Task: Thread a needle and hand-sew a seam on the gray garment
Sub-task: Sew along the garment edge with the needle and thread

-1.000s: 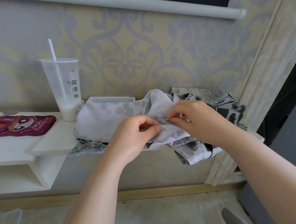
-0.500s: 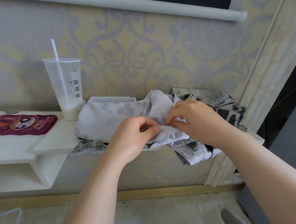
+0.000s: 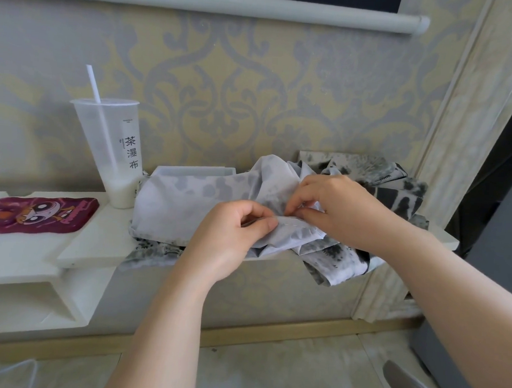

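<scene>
Gray garment point(image 3: 183, 207) lies heaped on the white shelf point(image 3: 98, 245) in front of you, just to the right of the drink cup point(image 3: 115, 145), with its right end spilling over the shelf's front edge. The cloth is thin and soft, and it creases into loose, sharp folds. The side turned up near you is pale gray, mottled with faint darker blotches. The bunched part at the right carries a bolder charcoal-and-white print.

Your left hand point(image 3: 231, 240) has its grip closed on a folded edge of the cloth, pinched between thumb and curled forefinger. Your right hand point(image 3: 346, 210) is just beside it, fingers curled, its grip pinching the same fold from the other side. I cannot tell whether a needle sits between those fingertips.

The shelf is smooth, matte and stepped, with a lower level at the left. The cup is a tall, frosted plastic taper with dark printed characters, a little white liquid at the bottom and a white straw point(image 3: 94, 81) leaning in it. A flat maroon cartoon-print pad point(image 3: 37, 213) lies on the lower step. Damask wallpaper point(image 3: 239, 89) in gray and yellow covers the wall behind.
</scene>
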### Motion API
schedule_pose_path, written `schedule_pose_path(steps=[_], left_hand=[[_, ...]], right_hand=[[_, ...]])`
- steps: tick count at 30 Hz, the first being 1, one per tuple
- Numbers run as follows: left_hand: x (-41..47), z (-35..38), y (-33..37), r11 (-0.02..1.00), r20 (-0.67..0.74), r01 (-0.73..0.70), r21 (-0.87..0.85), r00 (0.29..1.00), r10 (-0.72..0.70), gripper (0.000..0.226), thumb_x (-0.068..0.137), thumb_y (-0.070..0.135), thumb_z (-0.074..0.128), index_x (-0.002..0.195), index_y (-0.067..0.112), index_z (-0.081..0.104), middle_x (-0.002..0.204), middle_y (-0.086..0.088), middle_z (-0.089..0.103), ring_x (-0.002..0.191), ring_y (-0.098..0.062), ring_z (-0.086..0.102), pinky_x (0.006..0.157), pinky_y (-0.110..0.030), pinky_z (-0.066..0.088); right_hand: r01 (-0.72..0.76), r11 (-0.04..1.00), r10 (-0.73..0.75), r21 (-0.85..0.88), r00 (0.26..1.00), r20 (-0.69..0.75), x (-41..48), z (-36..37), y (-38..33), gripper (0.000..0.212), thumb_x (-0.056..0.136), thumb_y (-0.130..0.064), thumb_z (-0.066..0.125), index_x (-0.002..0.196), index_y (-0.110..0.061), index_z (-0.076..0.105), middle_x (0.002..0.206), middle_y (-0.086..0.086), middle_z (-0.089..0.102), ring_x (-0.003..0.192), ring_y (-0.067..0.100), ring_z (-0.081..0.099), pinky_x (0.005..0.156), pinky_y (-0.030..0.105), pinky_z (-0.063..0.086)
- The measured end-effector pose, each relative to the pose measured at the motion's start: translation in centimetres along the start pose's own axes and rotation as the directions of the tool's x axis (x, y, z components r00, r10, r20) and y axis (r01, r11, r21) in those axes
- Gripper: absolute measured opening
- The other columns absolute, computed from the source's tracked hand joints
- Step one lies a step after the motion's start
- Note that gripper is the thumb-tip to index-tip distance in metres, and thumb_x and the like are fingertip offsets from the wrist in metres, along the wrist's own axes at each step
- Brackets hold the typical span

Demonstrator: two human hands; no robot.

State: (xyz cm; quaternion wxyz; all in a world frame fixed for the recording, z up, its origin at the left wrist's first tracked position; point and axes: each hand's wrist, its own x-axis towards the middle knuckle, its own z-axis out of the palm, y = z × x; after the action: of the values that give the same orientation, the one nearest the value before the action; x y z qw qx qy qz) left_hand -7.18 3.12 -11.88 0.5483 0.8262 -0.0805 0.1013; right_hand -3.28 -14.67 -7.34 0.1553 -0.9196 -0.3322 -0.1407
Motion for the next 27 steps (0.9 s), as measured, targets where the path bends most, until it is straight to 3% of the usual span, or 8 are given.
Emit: schedule_pose_path(steps=[8, 14, 19, 24, 27], left_hand=[[-0.1, -0.1, 0.1, 1.000, 0.007, 0.006, -0.009, 1.000, -0.006, 0.012, 0.089, 0.025, 0.065, 0.079, 0.029, 0.068, 0.081, 0.010, 0.072, 0.075, -0.004, 0.063, 0.073, -0.021, 0.047], [-0.2, -0.1, 0.2, 1.000, 0.022, 0.002, -0.011, 1.000, -0.002, 0.011, 0.089, 0.024, 0.065, 0.079, 0.028, 0.069, 0.082, 0.006, 0.073, 0.080, -0.013, 0.066, 0.080, -0.033, 0.051], [-0.1, 0.0, 0.2, 0.999, 0.022, -0.006, -0.032, 1.000, 0.007, 0.013, 0.089, 0.023, 0.065, 0.077, 0.028, 0.069, 0.080, 0.007, 0.073, 0.079, -0.013, 0.066, 0.078, -0.033, 0.051], [0.0, 0.1, 0.1, 0.997, -0.008, -0.021, -0.080, 1.000, 0.021, 0.016, 0.089, 0.021, 0.064, 0.075, 0.028, 0.068, 0.075, 0.009, 0.071, 0.075, -0.010, 0.066, 0.076, -0.028, 0.050], [0.1, 0.1, 0.0, 0.994, -0.024, -0.029, -0.102, 0.999, 0.027, 0.017, 0.090, 0.020, 0.063, 0.076, 0.027, 0.069, 0.072, 0.011, 0.071, 0.071, -0.005, 0.063, 0.073, -0.024, 0.048]], right_hand=[[0.023, 0.998, -0.023, 0.065, 1.000, -0.002, 0.1, 0.2, 0.3, 0.012, 0.087, -0.017, 0.064, 0.088, -0.025, 0.073, 0.090, -0.009, 0.063, 0.084, 0.010, 0.058, 0.078, 0.036, 0.049], [0.071, 0.992, -0.072, 0.100, 0.997, 0.003, 0.0, 0.2, 0.3, 0.012, 0.087, -0.011, 0.065, 0.088, -0.020, 0.074, 0.087, -0.006, 0.064, 0.083, 0.008, 0.057, 0.076, 0.019, 0.043], [0.116, 0.985, -0.115, 0.130, 0.993, -0.015, 0.0, 0.4, -0.1, 0.015, 0.085, -0.006, 0.064, 0.086, -0.017, 0.073, 0.088, -0.005, 0.067, 0.082, 0.010, 0.060, 0.081, 0.028, 0.046], [0.077, 0.970, -0.068, 0.231, 0.997, -0.046, -0.3, 0.1, -0.9, 0.015, 0.088, -0.003, 0.058, 0.090, -0.015, 0.067, 0.086, -0.010, 0.068, 0.082, 0.006, 0.062, 0.077, 0.022, 0.048], [0.035, 0.938, -0.031, 0.344, 0.999, -0.018, -0.7, -0.3, -1.6, 0.015, 0.089, 0.001, 0.053, 0.094, -0.012, 0.061, 0.087, -0.008, 0.066, 0.079, 0.007, 0.062, 0.063, 0.013, 0.043]])
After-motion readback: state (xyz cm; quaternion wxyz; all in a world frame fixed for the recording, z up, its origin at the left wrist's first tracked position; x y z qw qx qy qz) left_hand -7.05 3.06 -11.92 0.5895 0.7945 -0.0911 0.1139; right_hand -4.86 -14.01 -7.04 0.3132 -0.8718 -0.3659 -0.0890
